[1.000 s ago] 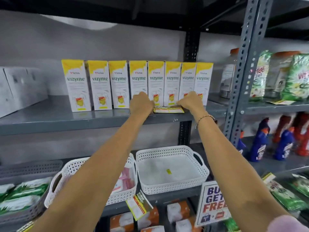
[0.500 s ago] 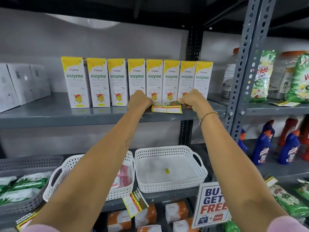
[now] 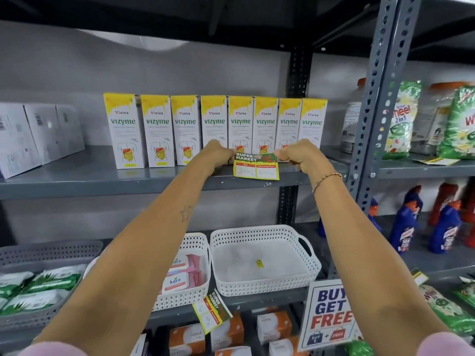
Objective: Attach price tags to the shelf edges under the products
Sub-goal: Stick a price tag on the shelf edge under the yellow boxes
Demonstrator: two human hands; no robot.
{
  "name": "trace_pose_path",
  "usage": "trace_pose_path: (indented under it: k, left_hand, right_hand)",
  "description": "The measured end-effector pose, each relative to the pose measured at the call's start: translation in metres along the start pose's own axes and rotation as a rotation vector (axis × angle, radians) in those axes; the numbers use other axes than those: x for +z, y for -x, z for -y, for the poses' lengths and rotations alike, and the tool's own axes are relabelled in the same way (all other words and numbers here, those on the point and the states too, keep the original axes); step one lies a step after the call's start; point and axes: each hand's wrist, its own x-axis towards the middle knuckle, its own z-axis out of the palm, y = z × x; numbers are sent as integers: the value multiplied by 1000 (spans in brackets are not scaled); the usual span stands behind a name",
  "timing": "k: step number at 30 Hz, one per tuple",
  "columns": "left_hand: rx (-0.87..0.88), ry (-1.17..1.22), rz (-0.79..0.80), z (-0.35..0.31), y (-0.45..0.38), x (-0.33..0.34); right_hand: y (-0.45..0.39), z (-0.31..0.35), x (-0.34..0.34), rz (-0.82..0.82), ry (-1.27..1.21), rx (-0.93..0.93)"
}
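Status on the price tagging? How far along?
Done: one tag hangs from the lower shelf edge under the baskets. In hand: left hand and right hand hold a price tag by its top corners over the shelf edge below the Vizyme boxes. Left: fixing it.

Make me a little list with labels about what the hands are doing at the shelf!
left hand: pinches the tag's left top corner
right hand: pinches the tag's right top corner
price tag: green, red and yellow, hangs over the shelf edge
shelf edge: grey metal
boxes behind: eight yellow-and-white Vizyme boxes in a row
below: white basket, nearly empty
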Motion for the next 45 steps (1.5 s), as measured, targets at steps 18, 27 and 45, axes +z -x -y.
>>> trace_pose_path:
  k: [18, 27, 45]
  left_hand:
    - [496, -888, 163, -4, 34, -54]
    - [525, -1015, 24, 5, 57, -48]
    - [591, -969, -170, 44, 67, -30]
  right_hand:
    - [50, 29, -4, 14, 452, -419]
    - [73, 20, 4, -85, 683, -513]
    - [73, -11, 31, -163, 776, -480]
